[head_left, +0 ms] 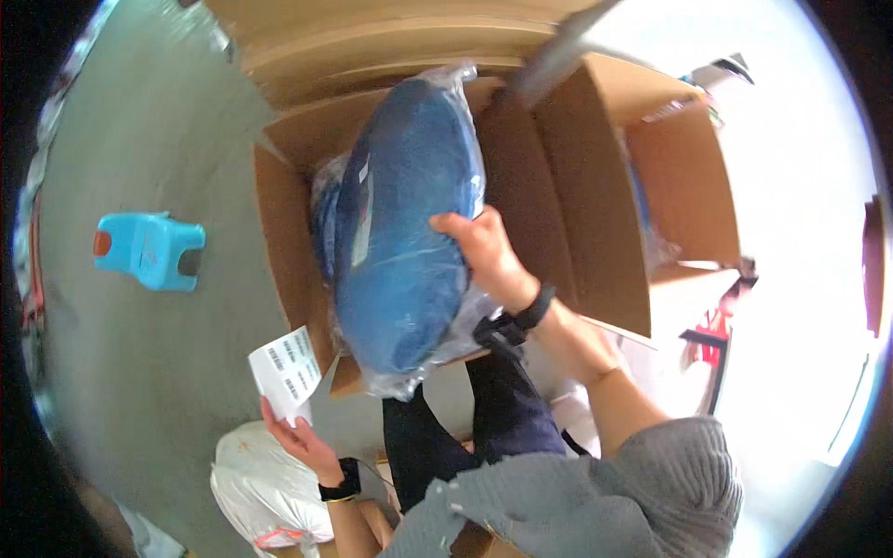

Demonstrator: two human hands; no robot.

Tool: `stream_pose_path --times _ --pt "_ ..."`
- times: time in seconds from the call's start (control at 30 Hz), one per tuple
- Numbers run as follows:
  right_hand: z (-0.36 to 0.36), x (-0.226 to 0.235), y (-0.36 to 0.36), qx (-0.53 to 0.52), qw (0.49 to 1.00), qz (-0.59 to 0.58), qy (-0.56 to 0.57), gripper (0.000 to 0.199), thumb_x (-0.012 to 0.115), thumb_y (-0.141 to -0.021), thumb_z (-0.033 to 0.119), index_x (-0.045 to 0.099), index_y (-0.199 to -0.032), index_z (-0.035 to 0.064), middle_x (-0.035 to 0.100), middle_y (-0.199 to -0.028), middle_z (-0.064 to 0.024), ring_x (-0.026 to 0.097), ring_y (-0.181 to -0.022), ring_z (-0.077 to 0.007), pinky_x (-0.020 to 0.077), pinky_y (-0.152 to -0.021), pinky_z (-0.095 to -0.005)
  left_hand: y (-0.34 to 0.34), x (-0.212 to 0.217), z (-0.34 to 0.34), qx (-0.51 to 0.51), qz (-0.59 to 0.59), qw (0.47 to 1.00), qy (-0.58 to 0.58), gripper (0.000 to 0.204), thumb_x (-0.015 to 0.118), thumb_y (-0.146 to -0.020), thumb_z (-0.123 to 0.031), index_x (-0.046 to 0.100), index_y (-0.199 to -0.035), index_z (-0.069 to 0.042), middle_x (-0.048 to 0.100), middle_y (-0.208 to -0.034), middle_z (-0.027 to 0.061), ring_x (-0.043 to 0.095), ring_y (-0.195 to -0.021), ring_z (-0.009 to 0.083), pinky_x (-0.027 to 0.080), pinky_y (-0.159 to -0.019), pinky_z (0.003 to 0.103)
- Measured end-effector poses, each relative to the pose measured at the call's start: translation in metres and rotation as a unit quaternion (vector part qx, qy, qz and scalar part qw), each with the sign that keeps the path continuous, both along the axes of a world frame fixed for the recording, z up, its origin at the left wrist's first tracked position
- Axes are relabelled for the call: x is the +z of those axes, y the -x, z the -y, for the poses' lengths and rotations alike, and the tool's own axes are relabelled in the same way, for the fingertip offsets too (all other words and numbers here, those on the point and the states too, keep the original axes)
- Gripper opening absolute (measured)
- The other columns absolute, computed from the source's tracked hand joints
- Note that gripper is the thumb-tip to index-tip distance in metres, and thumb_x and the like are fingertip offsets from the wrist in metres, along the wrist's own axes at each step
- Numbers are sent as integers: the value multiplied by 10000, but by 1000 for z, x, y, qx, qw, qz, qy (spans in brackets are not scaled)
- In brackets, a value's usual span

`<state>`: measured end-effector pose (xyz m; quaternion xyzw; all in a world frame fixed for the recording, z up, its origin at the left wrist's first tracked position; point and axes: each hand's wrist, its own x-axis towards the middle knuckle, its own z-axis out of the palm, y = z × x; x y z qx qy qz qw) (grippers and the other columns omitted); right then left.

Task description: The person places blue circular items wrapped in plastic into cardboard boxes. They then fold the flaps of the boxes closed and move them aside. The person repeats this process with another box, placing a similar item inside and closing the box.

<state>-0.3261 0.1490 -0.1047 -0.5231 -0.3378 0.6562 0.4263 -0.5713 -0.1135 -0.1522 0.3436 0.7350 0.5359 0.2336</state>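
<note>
A large blue, rounded soft bundle (409,195) in clear plastic wrap lies over an open cardboard box (290,270). My right hand (486,244) grips its right edge, thumb on top and the other fingers hidden behind it. More blue wrapped goods (326,209) show inside the box, left of the bundle. In my left hand (302,445) is a white label sheet (286,368) with printed bars, pinched at its lower edge beside the box's near left corner.
A second open cardboard box (684,181) stands to the right with something blue in it. On the floor at the left is a light-blue plastic stool (149,249). A stuffed white plastic bag (265,479) sits below my left hand. A grey post (558,51) rises behind the boxes.
</note>
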Motion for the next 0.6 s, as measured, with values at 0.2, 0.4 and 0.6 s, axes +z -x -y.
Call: stream_pose_path --times 0.2,0.4,0.6 --pt "63 188 -184 -59 994 86 -25 245 600 -786 169 596 -959 -4 619 -849 -89 592 -712 -170 488 -671 -311 -17 16 -4 -52 -58 997 -14 509 474 -915 -168 307 -1369 -9 334 -1402 158 348 -1272 270 266 -1038 378" --pt "166 344 -311 -303 900 270 -159 623 611 -794 380 441 -1221 -41 523 -1115 -189 544 -979 -264 452 -848 -357 -34 36 -35 -87 -18 993 -79 512 492 -922 -214 321 -1361 -15 349 -1388 168 381 -1246 268 292 -1026 384" --pt "169 453 -445 -194 859 379 -284 319 549 -856 233 582 -1080 9 594 -1010 -111 589 -928 -182 468 -878 -311 -82 70 -63 -75 -30 988 -129 486 498 -926 -179 331 -1356 -25 367 -1368 148 426 -1195 266 349 -969 366"
